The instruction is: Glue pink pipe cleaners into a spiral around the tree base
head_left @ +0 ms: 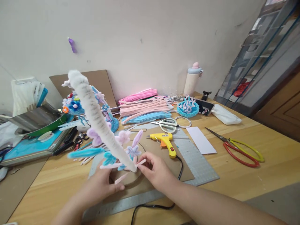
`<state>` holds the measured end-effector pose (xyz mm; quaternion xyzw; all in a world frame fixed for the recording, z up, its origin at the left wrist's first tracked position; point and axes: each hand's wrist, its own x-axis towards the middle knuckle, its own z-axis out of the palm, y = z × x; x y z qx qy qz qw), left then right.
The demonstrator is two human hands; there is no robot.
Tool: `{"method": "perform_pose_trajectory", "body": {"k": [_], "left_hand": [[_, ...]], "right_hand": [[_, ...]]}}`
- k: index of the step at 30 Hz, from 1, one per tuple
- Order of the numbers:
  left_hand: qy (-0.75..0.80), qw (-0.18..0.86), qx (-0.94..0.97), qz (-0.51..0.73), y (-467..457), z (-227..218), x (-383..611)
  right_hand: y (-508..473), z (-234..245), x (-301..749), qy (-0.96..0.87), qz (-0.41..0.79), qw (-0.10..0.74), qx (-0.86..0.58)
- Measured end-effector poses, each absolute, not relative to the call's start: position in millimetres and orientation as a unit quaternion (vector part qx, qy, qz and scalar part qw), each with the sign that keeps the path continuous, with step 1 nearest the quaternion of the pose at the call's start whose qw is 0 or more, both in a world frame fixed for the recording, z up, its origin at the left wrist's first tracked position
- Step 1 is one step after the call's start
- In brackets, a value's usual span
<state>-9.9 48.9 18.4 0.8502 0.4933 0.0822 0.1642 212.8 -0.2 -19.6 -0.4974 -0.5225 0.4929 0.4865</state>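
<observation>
A tall white fuzzy pipe-cleaner stem (97,117) leans up and to the left, with blue, pink and lilac pipe-cleaner flowers (133,150) around its lower end. Low on the flower piece's left side is my left hand (102,184), its thumb stretched forward and its fingers curled behind the flowers, partly hidden. My right hand (154,170) pinches a short pale pink pipe-cleaner strip (141,162) against the foot of the stem. Beneath both hands lies a brown cardboard sheet (178,170). A yellow glue gun (165,142) rests on it, just beyond my right hand.
A cutting mat (206,178) sits under the cardboard. Red-and-yellow scissors (241,153), white-handled scissors (167,125) and a white card (201,140) lie to the right. Pipe-cleaner bundles (144,107) and a bottle (192,81) stand behind. A metal bowl (38,117) is at left.
</observation>
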Motion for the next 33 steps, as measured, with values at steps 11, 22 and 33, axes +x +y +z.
{"method": "perform_pose_trajectory", "body": {"k": [11,22,33], "left_hand": [[0.573,0.006,0.817,0.064,19,11,22],[0.601,0.029,0.797,0.055,-6,22,26],[0.61,-0.028,0.784,0.115,-21,20,34]], "right_hand": [[38,-16,217,-0.483,0.548,0.482,-0.483],[36,-10,215,-0.458,0.56,0.487,-0.489],[39,-6,214,-0.436,0.572,0.511,-0.472]]}}
